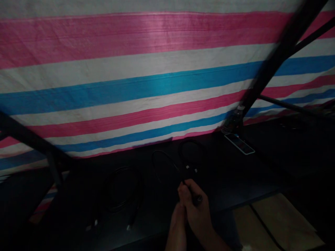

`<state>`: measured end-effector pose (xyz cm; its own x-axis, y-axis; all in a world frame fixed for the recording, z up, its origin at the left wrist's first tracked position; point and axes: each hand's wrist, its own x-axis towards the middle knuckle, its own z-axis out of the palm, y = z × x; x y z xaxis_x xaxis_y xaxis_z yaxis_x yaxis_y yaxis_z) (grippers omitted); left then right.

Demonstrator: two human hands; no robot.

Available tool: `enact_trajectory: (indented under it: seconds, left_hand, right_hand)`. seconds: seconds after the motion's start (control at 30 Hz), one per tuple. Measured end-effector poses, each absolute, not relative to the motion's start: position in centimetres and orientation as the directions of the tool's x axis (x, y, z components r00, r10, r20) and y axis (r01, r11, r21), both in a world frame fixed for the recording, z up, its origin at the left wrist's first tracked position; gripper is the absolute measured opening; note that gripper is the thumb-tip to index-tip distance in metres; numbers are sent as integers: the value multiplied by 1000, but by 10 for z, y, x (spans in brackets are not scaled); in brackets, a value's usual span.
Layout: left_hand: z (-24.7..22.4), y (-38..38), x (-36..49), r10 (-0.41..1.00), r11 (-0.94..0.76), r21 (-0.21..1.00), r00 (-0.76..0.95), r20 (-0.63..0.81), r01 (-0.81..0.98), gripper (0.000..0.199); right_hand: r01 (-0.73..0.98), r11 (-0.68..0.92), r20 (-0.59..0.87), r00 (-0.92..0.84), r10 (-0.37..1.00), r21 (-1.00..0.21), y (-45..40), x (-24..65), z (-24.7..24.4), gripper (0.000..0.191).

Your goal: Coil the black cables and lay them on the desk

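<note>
While two coiled cables (123,168) look done on the desk (225,186), right hand (198,209) is fisted round a looser cable (176,166), seemingly unfinished; left hand (179,217), can't tell.

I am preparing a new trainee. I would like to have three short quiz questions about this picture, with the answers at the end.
1. True or false: in the picture, the phone lies farther right than both the left hand and the right hand.
2. Which colours are the stripes of the sheet behind the dark table? A: green and yellow. B: pink, blue and white. C: orange and black.
3. Fill in: a thin black ____ runs out from the hands.

Key: 1 true; 2 B; 3 cable.
</note>
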<state>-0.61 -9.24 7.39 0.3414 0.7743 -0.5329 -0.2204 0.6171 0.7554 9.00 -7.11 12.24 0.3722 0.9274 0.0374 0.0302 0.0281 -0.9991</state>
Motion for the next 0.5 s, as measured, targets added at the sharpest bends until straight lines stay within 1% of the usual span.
enact_trajectory:
  seconds: [0.03,0.07,0.13,0.17,0.23,0.27,0.3,0.33,0.37,0.4,0.43,0.5]
  left_hand:
    - [88,-91,-11,753,584,807,428,-499,-86,61]
    - [103,-88,-17,739,512,859,501,-450,15,54]
    - [132,-81,-30,707,378,918,602,-371,121,44]
    - [144,-77,-37,737,305,942,591,-328,141,39]
    - [162,-71,-48,873,106,982,458,-168,158,34]
    - [167,-68,-52,925,-7,984,375,-60,176,32]
    - [172,-66,-55,950,-110,972,310,41,207,27]
    - [174,-64,-56,953,-184,951,281,111,247,20]
    - [175,-62,-55,947,-223,931,289,137,288,14]
    - [175,-61,-52,935,-228,916,337,111,330,14]
    - [174,-61,-49,917,-204,905,396,43,374,20]
    - [170,-61,-42,861,-113,881,487,-143,459,32]
  right_hand:
    - [40,20,33,350,936,-999,-68,96,124,42]
    - [64,13,33,317,948,-998,-65,103,127,41]
    - [153,-15,19,217,976,-988,-61,115,134,38]
    - [213,-31,2,154,988,-977,-61,119,139,35]
    - [344,-60,-62,6,998,-937,-63,125,148,27]
    - [402,-68,-113,-88,990,-913,-66,125,152,21]
    - [454,-69,-171,-188,967,-888,-69,124,155,16]
    - [499,-57,-223,-280,934,-865,-72,122,157,12]
    - [531,-31,-259,-360,896,-847,-74,119,158,13]
    - [545,3,-271,-421,866,-838,-76,116,157,17]
    - [548,35,-261,-452,853,-836,-77,113,156,21]
    - [547,85,-212,-458,863,-833,-77,110,152,28]
